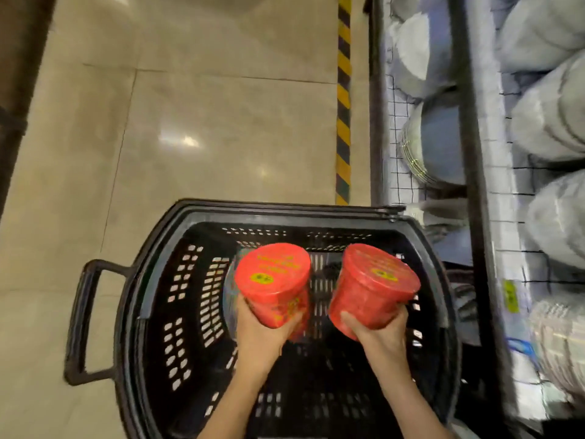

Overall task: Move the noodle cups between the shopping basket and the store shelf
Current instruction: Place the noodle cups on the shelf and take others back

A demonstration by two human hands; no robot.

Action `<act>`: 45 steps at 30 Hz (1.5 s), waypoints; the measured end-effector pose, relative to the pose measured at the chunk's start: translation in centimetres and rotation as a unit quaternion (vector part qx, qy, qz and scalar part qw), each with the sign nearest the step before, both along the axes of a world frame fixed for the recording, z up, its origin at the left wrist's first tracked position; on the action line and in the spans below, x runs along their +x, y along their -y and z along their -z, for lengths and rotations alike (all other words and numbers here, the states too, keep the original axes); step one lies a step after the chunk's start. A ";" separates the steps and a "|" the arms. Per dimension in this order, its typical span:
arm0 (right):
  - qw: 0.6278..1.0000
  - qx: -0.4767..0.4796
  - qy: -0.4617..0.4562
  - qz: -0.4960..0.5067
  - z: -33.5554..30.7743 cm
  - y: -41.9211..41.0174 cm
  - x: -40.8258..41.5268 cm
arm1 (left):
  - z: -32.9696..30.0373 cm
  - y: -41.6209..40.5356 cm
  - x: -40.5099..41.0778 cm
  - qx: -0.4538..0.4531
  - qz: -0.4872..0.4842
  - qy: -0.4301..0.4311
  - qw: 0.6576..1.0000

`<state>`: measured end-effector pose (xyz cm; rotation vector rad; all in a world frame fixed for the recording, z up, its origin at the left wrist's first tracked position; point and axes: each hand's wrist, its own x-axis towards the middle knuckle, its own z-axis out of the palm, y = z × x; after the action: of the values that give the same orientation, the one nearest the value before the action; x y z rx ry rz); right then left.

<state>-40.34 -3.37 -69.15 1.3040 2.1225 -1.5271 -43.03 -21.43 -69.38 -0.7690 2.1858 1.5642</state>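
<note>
Both forearms cut off at bottom edge; fingers mostly hidden behind the cups, only thumbs and palm edges show. Whole pic soft w/ motion blur, esp. right side: the dark metal store shelf w/ wire-grid front [471,147] holds pale grey-white rounded packs [547,118], too blurred to ID, labels unreadable. Something pale/bluish lies low in the basket behind left cup, can't tell what. Left hand [259,334] grips a red round noodle cup w/ red foil lid and small yellow-green sticker [273,280], thumb up the cup's left side, cup tilted w/ lid toward camera. Right hand [380,334] grips a second red round noodle cup, same lid and sticker [375,286], tilted lid up-right. Lid text on both is orange-yellow but illegible. Cups sit side by side, not touching, narrow gap btwn them, both held above the inside of the black perforated plastic shopping basket [177,312]; can't tell if either base touches basket floor. Basket stands on glossy beige tiled floor [190,122], dark loop handle [82,321] sticking out left, its right rim just beside shelf. Yellow-black hazard stripe [343,99] runs along floor next to shelf base.
</note>
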 end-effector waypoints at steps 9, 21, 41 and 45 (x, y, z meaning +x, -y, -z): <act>0.999 0.050 -0.004 0.017 16.1 1.4 -1.2 | 16.0 -1.1 -1.0 0.001 0.026 -0.042 0.999; 0.992 0.112 -0.044 0.050 25.4 1.3 -1.3 | 23.8 -1.6 -1.0 -0.044 0.029 -0.032 0.998; 0.982 -0.165 0.041 0.081 20.1 -0.9 1.8 | 20.1 2.9 -0.6 0.116 0.111 0.121 0.979; 0.960 -0.241 0.027 0.143 18.9 -1.6 1.7 | 20.4 2.9 0.1 0.133 0.055 0.140 0.980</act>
<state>-38.64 -1.79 -88.07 1.4792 1.4342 -1.9337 -42.88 -24.33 -89.78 -0.7210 1.7467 1.5453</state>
